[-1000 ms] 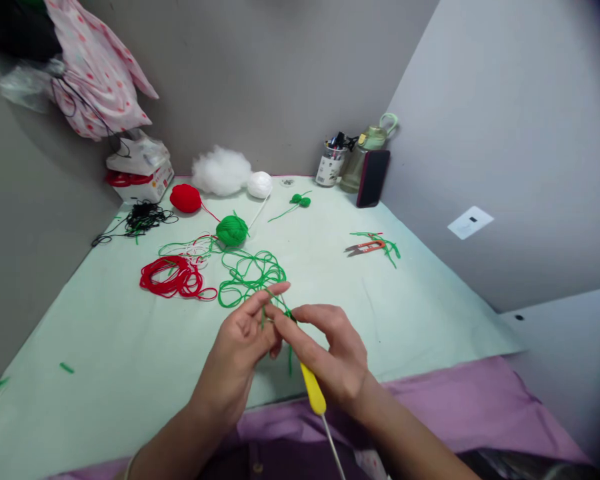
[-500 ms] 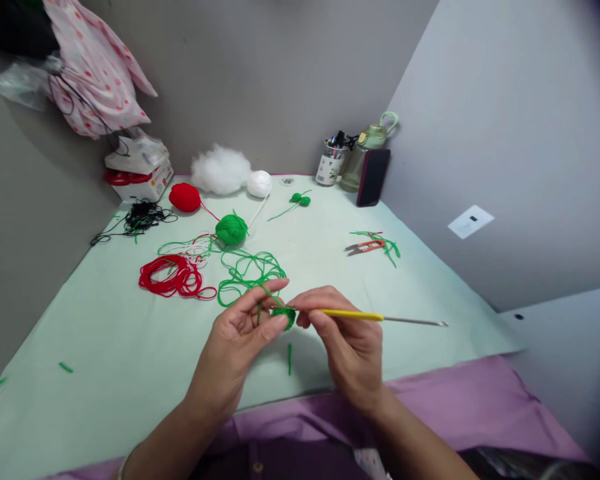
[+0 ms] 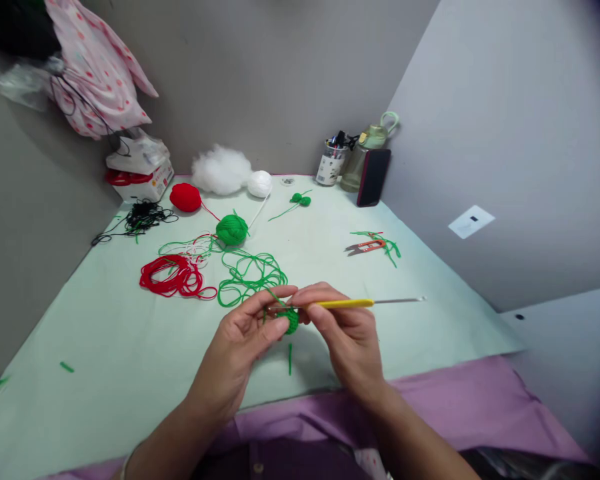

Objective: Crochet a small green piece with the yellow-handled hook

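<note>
Between thumb and fingers, my left hand (image 3: 247, 333) pinches a small green crochet piece (image 3: 291, 321). My right hand (image 3: 347, 330) grips a crochet hook (image 3: 347, 304) with a yellow handle; its bare metal end points right, and its other end meets the top of the green piece. Green yarn runs over my left fingers from the loose green yarn loops (image 3: 250, 273) just beyond. Behind these sits a green yarn ball (image 3: 231, 230). A short green yarn scrap (image 3: 290, 360) lies below the hands. Exactly how the hook tip sits in the stitches is hidden.
Red yarn loops (image 3: 173, 276), a red yarn ball (image 3: 185, 198), black yarn (image 3: 144, 217), white stuffing (image 3: 222, 171) and a white yarn ball (image 3: 259, 184) lie left and back. Orange thread snips (image 3: 366, 247) lie right. A phone (image 3: 374, 178) leans against a bottle (image 3: 354, 170) near a pen cup (image 3: 331, 165).
The hook has swung from pointing down toward me to nearly level, pointing right. My right hand has turned with it, and the green piece has come into view at my left fingertips.
</note>
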A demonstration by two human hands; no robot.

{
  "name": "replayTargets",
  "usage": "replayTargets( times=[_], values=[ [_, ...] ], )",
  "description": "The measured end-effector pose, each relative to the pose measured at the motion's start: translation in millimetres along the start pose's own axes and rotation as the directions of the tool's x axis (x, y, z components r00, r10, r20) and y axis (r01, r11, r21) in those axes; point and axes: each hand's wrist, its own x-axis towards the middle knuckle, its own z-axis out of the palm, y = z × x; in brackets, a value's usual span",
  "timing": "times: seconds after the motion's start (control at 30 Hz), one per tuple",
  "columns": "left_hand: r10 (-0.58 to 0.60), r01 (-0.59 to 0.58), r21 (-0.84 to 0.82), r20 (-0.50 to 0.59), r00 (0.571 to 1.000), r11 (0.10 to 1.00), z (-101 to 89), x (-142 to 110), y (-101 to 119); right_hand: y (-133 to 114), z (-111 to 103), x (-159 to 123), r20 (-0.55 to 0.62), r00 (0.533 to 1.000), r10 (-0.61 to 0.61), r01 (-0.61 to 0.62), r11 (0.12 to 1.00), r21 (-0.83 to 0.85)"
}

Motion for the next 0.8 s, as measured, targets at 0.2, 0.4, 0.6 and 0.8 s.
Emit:
replayTargets(
  times=[0.2,0.4,0.6,0.8],
  values=[
    [0.077,-0.074,0.158,-0.012,0.997,0.985,-5.8,0,-4,8,-6,-1,-0.036,0.993,0.116,-0.111,0.986,0.128],
    [0.106,-0.098,0.212,-0.024,0.994,0.972,-9.3,1,-6,3,-8,-2,0.006,0.997,0.076,-0.076,0.995,0.059],
    [0.206,-0.154,0.360,-0.111,0.972,0.920,-3.4,-1,-5,-7,-5,-6,0.176,0.951,-0.253,0.304,0.870,-0.389],
    [0.221,-0.164,0.317,-0.155,0.963,0.934,7.6,-5,-8,5,-3,-7,0.291,0.851,-0.436,0.521,0.642,-0.562]
  ],
)
